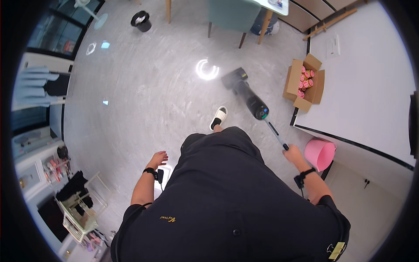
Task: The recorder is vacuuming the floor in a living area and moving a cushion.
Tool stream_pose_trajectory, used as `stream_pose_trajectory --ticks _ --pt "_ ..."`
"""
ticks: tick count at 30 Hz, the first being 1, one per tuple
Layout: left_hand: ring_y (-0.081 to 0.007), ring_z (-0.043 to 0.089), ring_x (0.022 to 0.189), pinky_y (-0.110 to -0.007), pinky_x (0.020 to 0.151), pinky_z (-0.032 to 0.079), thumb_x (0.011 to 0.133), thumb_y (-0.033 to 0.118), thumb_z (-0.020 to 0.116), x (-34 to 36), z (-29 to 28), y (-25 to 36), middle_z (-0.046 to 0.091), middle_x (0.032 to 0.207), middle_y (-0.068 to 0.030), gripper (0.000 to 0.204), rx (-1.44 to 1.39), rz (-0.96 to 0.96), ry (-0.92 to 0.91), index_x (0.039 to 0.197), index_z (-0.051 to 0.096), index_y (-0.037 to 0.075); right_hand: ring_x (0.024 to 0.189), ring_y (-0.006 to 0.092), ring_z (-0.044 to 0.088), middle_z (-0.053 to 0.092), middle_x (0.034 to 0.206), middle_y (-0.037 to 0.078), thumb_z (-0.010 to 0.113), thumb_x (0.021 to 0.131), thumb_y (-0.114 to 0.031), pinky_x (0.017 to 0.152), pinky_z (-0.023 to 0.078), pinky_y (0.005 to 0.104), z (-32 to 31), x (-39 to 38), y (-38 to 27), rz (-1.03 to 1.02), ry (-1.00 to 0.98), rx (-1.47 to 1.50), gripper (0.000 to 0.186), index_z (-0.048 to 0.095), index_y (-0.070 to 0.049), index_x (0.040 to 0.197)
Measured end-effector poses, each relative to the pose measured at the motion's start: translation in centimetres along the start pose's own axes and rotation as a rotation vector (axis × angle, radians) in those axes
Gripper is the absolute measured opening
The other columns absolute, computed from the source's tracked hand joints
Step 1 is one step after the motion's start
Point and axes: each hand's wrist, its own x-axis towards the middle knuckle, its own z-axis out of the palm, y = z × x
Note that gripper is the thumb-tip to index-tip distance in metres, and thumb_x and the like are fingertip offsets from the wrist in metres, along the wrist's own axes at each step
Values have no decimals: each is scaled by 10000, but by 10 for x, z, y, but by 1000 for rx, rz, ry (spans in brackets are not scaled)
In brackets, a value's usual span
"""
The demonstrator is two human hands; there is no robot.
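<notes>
My right hand [294,156] is wrapped round the handle end of a floor washer [255,105], a black upright cleaner with a grey stick. Its wide head [235,77] rests on the grey floor [144,87] ahead of me and slightly to the right, a little blurred. Down at my left side hangs my left hand [159,159], holding nothing, its fingers loosely extended and a little apart. A foot in a white slipper [219,115] shows between the body and the machine.
A pink bucket [321,155] stands just right of my right hand. Against the right wall sits an open cardboard box [294,81] of pink-topped containers. Ahead are a teal chair [233,17] and a black bin [142,22]; a pale rack [80,214] stands at lower left.
</notes>
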Motion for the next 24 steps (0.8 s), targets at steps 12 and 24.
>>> stream_pose_trajectory --ticks 12,24 --pt "-197 651 833 -322 627 525 871 222 604 -46 -68 -161 677 977 -143 478 380 258 230 1305 541 31 614 353 662 649 690 237 674 732 -348 620 531 432 60 131 -124 -33 69 363 411 664 52 823" --pt "-236 618 1001 -425 785 526 889 197 574 -34 -86 -225 636 1131 -104 499 305 -21 74 1360 472 68 514 239 639 630 563 139 700 782 -320 528 496 385 192 -63 -59 130 -9 327 386 634 37 648"
